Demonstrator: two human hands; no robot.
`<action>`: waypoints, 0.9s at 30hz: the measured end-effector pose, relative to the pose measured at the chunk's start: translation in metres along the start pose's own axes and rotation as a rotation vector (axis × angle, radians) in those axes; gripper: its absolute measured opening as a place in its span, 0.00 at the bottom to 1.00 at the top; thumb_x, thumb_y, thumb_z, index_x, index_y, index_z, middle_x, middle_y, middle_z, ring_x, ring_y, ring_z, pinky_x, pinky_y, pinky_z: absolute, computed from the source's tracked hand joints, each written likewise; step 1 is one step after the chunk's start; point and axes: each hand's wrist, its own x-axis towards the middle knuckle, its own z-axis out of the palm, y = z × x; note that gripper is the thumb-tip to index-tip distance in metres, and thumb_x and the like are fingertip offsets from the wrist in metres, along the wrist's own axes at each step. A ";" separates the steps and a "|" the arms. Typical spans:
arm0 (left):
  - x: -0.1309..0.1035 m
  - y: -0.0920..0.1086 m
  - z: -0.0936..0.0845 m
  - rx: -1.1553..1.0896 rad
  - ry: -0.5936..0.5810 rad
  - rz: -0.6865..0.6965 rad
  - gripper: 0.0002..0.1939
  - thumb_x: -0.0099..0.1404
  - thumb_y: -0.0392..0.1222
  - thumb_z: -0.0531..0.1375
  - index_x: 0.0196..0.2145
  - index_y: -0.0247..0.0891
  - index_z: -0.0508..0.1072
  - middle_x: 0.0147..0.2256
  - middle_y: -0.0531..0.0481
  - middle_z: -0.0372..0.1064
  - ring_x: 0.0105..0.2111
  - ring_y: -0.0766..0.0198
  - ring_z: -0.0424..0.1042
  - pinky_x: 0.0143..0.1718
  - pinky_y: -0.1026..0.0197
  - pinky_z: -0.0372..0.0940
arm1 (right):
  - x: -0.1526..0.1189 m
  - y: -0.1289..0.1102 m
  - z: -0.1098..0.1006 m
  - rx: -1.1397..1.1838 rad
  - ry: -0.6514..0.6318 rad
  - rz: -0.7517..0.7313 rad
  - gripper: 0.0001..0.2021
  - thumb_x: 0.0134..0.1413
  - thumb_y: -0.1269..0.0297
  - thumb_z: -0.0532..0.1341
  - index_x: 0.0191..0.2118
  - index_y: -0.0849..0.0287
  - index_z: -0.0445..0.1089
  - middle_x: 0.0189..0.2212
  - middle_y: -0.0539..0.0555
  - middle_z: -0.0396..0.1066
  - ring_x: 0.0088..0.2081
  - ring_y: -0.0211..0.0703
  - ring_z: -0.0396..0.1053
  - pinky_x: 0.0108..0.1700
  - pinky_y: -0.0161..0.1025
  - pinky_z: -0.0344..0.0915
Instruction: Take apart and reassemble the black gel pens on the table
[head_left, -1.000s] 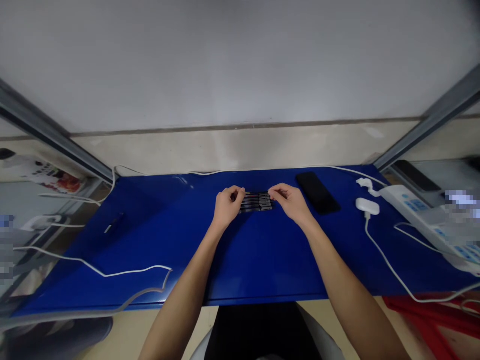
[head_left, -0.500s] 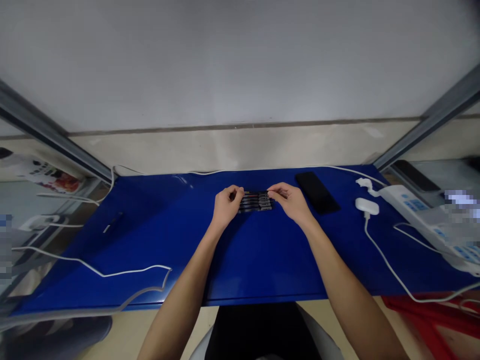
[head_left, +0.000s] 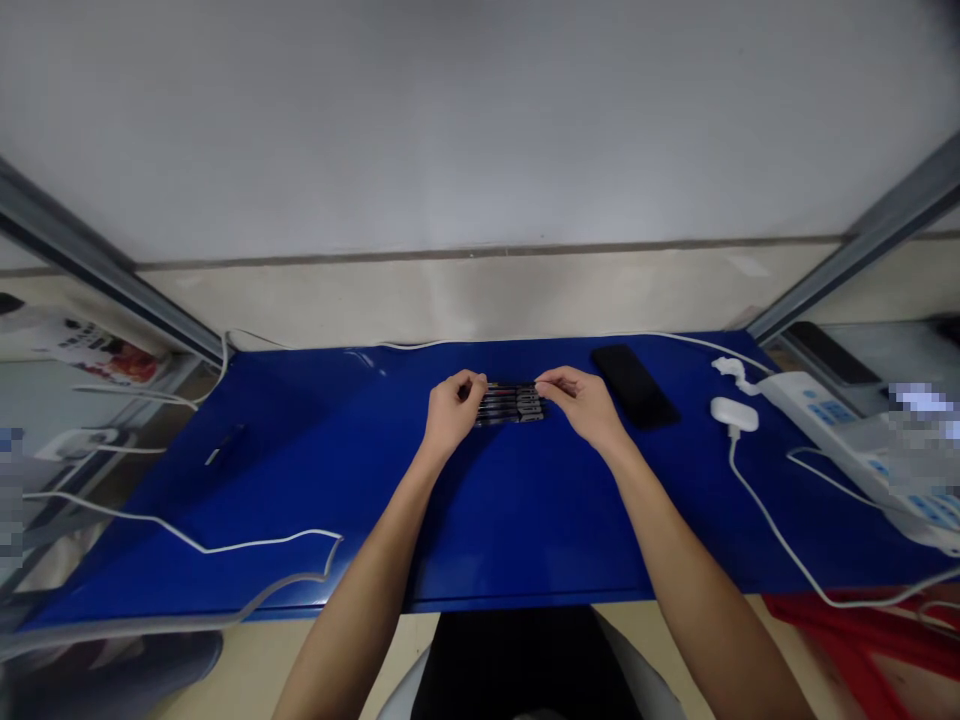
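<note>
Several dark pens lie side by side in a tight row across the middle of the blue table. At the left end of the row, my left hand is closed in a pinch on the farthest pen. My right hand pinches that same pen near its right end. Fingers cover both of its tips, and the left ends of the other pens are partly hidden behind my left hand.
A black phone lies right of my right hand. Farther right are a white earbud case on a cable and a white power strip. A small dark stick-like object lies left; a white cable crosses the front left.
Almost nothing differs. Both hands keep their pinch on the far pen, and the row of pens stays in the same place.
</note>
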 end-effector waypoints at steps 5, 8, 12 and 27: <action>0.000 0.001 0.000 0.007 -0.009 -0.007 0.19 0.68 0.52 0.53 0.26 0.37 0.70 0.22 0.55 0.62 0.25 0.67 0.60 0.29 0.64 0.53 | -0.001 -0.003 0.000 -0.064 -0.025 0.011 0.17 0.59 0.51 0.60 0.27 0.58 0.73 0.23 0.51 0.71 0.28 0.42 0.69 0.34 0.40 0.65; 0.000 0.001 0.000 0.008 -0.007 -0.009 0.19 0.68 0.52 0.53 0.26 0.37 0.70 0.22 0.54 0.62 0.25 0.67 0.60 0.29 0.64 0.53 | 0.000 0.000 0.000 -0.001 -0.004 0.001 0.10 0.54 0.54 0.65 0.33 0.57 0.75 0.30 0.53 0.75 0.34 0.44 0.72 0.39 0.41 0.67; 0.000 0.001 0.001 0.009 -0.003 -0.009 0.19 0.68 0.52 0.53 0.26 0.37 0.70 0.22 0.54 0.63 0.25 0.67 0.61 0.29 0.64 0.54 | -0.001 -0.001 0.000 0.005 -0.005 0.009 0.12 0.55 0.53 0.64 0.33 0.57 0.75 0.30 0.53 0.75 0.34 0.44 0.72 0.39 0.41 0.67; -0.001 0.002 0.001 0.019 -0.008 -0.006 0.18 0.68 0.50 0.53 0.26 0.37 0.71 0.23 0.54 0.63 0.25 0.67 0.61 0.29 0.64 0.54 | -0.002 -0.004 0.000 -0.069 -0.032 0.023 0.18 0.60 0.50 0.58 0.27 0.58 0.73 0.22 0.52 0.71 0.28 0.42 0.69 0.35 0.41 0.66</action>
